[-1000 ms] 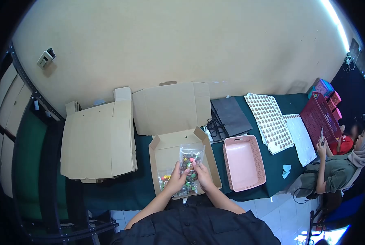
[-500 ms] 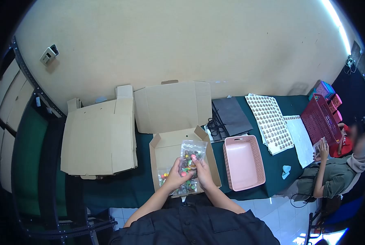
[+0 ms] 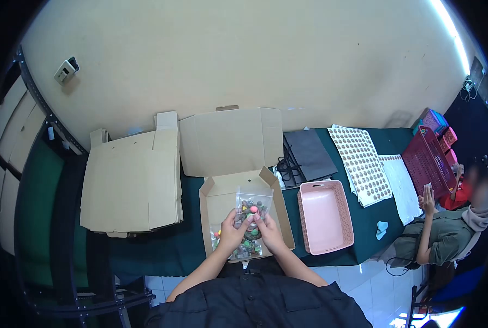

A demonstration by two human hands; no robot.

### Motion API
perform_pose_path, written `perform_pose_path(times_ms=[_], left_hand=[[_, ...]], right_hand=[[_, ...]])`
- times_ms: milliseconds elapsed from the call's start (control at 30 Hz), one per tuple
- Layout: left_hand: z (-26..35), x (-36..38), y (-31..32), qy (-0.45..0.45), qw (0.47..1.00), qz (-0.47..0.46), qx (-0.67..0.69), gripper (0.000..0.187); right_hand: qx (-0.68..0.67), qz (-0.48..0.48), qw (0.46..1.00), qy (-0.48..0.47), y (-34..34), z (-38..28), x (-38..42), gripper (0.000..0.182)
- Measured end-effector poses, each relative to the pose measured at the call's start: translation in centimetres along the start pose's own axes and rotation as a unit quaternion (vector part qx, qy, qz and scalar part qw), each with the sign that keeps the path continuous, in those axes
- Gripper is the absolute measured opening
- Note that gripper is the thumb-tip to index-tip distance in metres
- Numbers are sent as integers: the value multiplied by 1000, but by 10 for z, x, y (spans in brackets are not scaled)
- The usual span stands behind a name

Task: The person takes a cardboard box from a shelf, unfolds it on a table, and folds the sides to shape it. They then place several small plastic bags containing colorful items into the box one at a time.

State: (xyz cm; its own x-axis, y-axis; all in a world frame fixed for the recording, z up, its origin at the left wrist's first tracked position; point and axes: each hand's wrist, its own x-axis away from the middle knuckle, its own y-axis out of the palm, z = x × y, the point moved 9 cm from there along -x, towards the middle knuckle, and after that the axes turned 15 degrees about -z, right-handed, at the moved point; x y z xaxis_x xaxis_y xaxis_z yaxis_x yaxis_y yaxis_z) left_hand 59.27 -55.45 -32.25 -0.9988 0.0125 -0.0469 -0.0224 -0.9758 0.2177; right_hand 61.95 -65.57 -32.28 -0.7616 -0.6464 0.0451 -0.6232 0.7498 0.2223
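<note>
Both my hands grip a clear zip bag [image 3: 256, 198] of small colourful pieces, which look like candies or pebbles, with a bright pink one near its middle. My left hand [image 3: 233, 231] is closed on the bag's left side, my right hand [image 3: 269, 232] on its right, thumbs close together in front. Beneath them is an open cardboard box [image 3: 287, 232], its lid [image 3: 230, 143] folded back toward the wall. More bagged colourful pieces [image 3: 245, 253] lie in the box, partly covered by my hands.
Stacked flat cardboard boxes [image 3: 132, 186] are on the left. To the right are a pink basket [image 3: 328, 218], black paper bags [image 3: 312, 156], sticker sheets [image 3: 361, 164], a blue cloth [image 3: 382, 229] and a maroon basket [image 3: 427, 161]. A co-worker in a green top [image 3: 446, 238] sits at the far right.
The bag has tilted and shifted slightly left and down in my hands, and my thumbs have come closer together. The co-worker's raised hand has moved a little.
</note>
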Motion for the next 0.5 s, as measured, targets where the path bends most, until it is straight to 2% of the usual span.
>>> perform_pose_path(times_ms=[33, 167, 267, 333, 367, 500], left_hand=[[2, 1, 0, -10, 1000, 9, 6, 21], [-14, -2, -11, 17, 997, -4, -76, 19], [-25, -2, -15, -5, 1000, -3, -12, 22], [-12, -1, -3, 20, 999, -34, 32, 24], [-7, 2, 3, 13, 998, -46, 37, 29], [-5, 6, 7, 27, 998, -53, -15, 39]], right_hand=[[-20, -12, 1000, 7, -2, 10, -2, 34], [-83, -3, 996, 7, -5, 20, 3, 31], [-98, -1, 995, 18, -8, 34, 4, 33], [-61, 21, 998, 24, -4, 24, 5, 32], [-33, 19, 999, 33, -6, 22, 4, 31], [-63, 24, 998, 18, -5, 21, 3, 33]])
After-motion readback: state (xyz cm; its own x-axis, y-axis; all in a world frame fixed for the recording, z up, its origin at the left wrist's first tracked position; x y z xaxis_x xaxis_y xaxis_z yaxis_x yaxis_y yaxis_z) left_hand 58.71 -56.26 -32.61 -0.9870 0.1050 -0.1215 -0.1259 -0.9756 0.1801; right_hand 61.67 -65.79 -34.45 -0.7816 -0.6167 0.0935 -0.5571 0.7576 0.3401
